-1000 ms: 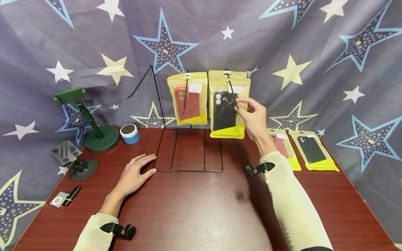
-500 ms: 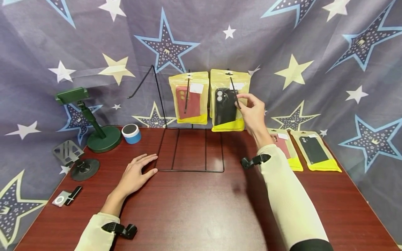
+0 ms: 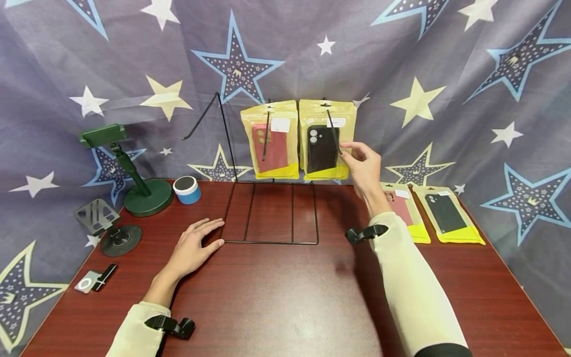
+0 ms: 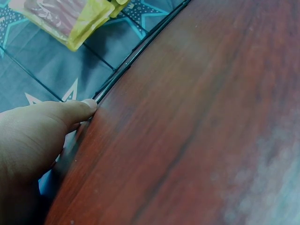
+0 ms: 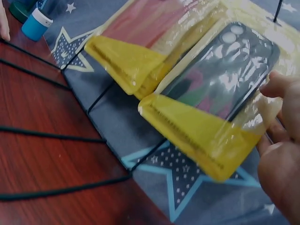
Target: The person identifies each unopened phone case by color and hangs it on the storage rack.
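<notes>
A black wire display rack (image 3: pixel 272 242) stands on the table. My left hand (image 3: pixel 192 248) rests at its base's front left corner, fingers extended; in the left wrist view the thumb (image 4: pixel 77 112) touches the base wire. On the right hook (image 3: pixel 333 131) hangs a yellow-and-clear pouch with a black phone case (image 3: pixel 322 151). A pouch with a red phone case (image 3: pixel 272 151) hangs on the middle hook. My right hand (image 3: pixel 366 171) is at the black case's right edge by the hook tip, fingers loosely bent; in the right wrist view its fingers (image 5: pixel 279 86) lie in front of the pouch.
Two more pouches, one pink (image 3: pixel 401 208) and one black (image 3: pixel 446 213), lie on the table's right. The left hook (image 3: pixel 200 116) is bare. A green phone stand (image 3: pixel 147 198), blue tub (image 3: pixel 187 191), grey stand (image 3: pixel 120 240) and small items (image 3: pixel 95 280) are at left.
The front black-case pouch has slid back along the right hook, toward the rack. My right hand has shifted slightly right and down from it. My left hand stays on the base.
</notes>
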Demonstrator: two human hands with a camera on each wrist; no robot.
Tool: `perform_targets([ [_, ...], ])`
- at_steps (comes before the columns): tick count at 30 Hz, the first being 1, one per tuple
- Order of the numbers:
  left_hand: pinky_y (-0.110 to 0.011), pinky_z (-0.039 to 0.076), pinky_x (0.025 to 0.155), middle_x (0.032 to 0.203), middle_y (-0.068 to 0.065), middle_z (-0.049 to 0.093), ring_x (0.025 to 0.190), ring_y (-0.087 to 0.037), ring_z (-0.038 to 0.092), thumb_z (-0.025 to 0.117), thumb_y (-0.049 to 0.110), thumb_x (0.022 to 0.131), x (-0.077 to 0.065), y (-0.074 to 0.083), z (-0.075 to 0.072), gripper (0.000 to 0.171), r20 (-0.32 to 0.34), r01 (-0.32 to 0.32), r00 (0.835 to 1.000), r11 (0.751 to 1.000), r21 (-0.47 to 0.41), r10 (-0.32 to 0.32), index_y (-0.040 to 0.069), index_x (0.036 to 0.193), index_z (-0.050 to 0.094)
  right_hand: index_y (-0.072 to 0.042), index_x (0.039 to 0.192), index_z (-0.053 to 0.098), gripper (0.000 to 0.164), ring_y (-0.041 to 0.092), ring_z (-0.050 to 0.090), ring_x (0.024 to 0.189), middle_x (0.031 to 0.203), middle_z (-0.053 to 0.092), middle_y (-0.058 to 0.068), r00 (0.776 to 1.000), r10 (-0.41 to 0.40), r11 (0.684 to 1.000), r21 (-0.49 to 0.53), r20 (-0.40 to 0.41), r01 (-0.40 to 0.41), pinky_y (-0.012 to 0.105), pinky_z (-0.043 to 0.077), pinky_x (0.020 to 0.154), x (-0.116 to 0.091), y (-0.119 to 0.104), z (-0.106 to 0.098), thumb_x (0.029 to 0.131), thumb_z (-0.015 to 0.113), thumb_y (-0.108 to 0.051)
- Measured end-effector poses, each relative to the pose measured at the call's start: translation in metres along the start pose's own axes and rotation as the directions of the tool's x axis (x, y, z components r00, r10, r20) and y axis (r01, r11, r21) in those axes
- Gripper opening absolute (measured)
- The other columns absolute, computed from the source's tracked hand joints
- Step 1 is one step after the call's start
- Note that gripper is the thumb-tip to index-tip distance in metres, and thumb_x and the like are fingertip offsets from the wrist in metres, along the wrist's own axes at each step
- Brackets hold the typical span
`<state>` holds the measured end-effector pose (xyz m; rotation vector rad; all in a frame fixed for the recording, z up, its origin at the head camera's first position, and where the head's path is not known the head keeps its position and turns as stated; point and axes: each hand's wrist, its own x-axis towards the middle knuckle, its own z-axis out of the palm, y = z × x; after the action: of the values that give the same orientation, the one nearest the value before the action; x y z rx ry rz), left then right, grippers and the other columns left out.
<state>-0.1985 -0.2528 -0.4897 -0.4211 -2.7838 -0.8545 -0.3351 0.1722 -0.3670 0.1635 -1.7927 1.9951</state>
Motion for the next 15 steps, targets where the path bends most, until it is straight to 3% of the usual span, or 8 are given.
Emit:
perform_targets([
  [3, -0.067, 0.034, 0.105, 0.150, -0.011, 0.060, 0.145, -0.038, 0.043, 0.075, 0.028, 0.096, 0.000, 0.000, 0.000, 0.052, 0.001, -0.001, 1.000, 1.000, -0.002, 0.001, 0.013, 0.144, 0.062, 0.001, 0.102, 0.078, 0.017, 0.005, 0.061, 0.077, 0.082, 0.073, -0.010, 1.000, 0.026, 0.999, 0.034, -0.001, -0.026, 0.015, 0.050, 0.068, -0.003, 0.006, -0.009, 0.086, 0.075, 0.007],
  [8, -0.068, 0.034, 0.106, 0.150, -0.012, 0.060, 0.145, -0.039, 0.043, 0.074, 0.028, 0.096, 0.000, 0.001, 0.000, 0.052, -0.001, -0.007, 1.000, 1.000, -0.004, 0.007, 0.013, 0.143, 0.062, 0.006, 0.103, 0.076, 0.016, 0.008, 0.071, 0.082, 0.087, 0.077, -0.005, 0.999, 0.037, 0.996, 0.077, 0.011, -0.038, 0.017, 0.056, 0.076, -0.009, 0.012, -0.028, 0.088, 0.072, 0.009],
  [12, -0.069, 0.033, 0.107, 0.149, -0.013, 0.061, 0.145, -0.041, 0.044, 0.075, 0.028, 0.096, 0.001, 0.000, -0.001, 0.051, -0.007, -0.012, 1.000, 1.000, 0.001, 0.012, 0.012, 0.143, 0.063, 0.012, 0.105, 0.073, 0.016, 0.014, 0.076, 0.085, 0.089, 0.079, -0.001, 0.999, 0.026, 0.993, 0.112, 0.022, -0.028, 0.019, 0.058, 0.080, -0.011, 0.014, -0.049, 0.089, 0.071, 0.011],
  [15, -0.069, 0.033, 0.107, 0.149, -0.013, 0.060, 0.145, -0.041, 0.044, 0.074, 0.028, 0.096, 0.000, 0.000, 0.000, 0.051, -0.005, -0.013, 1.000, 1.000, 0.000, 0.013, 0.012, 0.143, 0.062, 0.016, 0.108, 0.071, 0.019, 0.013, 0.076, 0.086, 0.090, 0.079, -0.001, 1.000, 0.023, 0.996, 0.082, 0.018, -0.025, 0.018, 0.058, 0.081, -0.015, 0.012, -0.067, 0.090, 0.070, 0.010],
])
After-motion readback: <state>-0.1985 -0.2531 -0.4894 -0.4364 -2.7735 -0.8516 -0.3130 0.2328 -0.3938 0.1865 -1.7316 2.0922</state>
